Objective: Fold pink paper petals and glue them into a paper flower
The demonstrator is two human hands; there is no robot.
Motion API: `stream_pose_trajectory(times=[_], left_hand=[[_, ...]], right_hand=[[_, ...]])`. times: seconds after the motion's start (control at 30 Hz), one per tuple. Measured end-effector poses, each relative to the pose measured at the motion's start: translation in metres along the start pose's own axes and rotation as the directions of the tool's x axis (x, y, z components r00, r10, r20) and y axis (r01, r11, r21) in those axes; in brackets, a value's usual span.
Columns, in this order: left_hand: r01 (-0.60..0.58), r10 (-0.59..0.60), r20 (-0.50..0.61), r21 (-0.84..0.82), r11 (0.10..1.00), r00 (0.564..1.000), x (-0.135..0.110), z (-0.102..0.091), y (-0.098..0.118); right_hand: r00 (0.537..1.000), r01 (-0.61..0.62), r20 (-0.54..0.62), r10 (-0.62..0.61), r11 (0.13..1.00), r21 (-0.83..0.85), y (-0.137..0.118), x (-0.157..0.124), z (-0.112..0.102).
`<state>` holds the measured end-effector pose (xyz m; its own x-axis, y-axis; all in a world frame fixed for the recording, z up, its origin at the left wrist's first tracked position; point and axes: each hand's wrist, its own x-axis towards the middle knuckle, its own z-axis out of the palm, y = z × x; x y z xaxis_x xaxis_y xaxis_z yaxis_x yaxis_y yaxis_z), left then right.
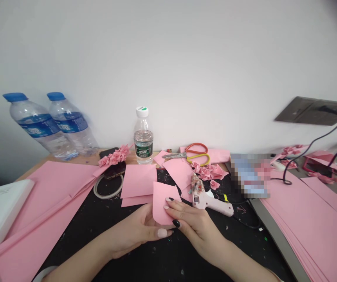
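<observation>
Between my two hands is a small sheet of pink paper (pixel 161 197), its lower edge bent toward me. My left hand (pixel 140 229) supports it from behind and below, with the thumb at the bottom edge and the other fingers mostly hidden. Across the front, my right hand (pixel 193 225) presses its fingers on the paper, the thumb by the lower edge. Just behind lie square pink sheets (pixel 139 181). A white glue gun (pixel 212 203) rests right of my right hand. Scissors (pixel 190 154) with red and yellow handles lie at the back.
Folded pink paper flowers (pixel 211 171) lie behind the glue gun. A small water bottle (pixel 143 137) stands at the wall; two large bottles (pixel 71 125) lean on the left. Large pink sheets (pixel 56 184) and a white box (pixel 5 211) are left. Cables (pixel 287 172) hang from a wall socket (pixel 303 111).
</observation>
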<state>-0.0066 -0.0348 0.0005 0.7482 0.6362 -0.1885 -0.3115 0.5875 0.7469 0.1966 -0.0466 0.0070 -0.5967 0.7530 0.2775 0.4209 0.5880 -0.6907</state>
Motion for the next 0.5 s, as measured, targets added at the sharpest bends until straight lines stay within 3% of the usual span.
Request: stream_pose_trajectory(times=[0.5], left_hand=[[-0.018,0.018,-0.001,0.007,1.000,1.000,-0.0001,0.0007,-0.0009]], right_hand=[[0.999,0.031,-0.017,-0.032,0.998,-0.053,0.0010,-0.0009,0.0010]])
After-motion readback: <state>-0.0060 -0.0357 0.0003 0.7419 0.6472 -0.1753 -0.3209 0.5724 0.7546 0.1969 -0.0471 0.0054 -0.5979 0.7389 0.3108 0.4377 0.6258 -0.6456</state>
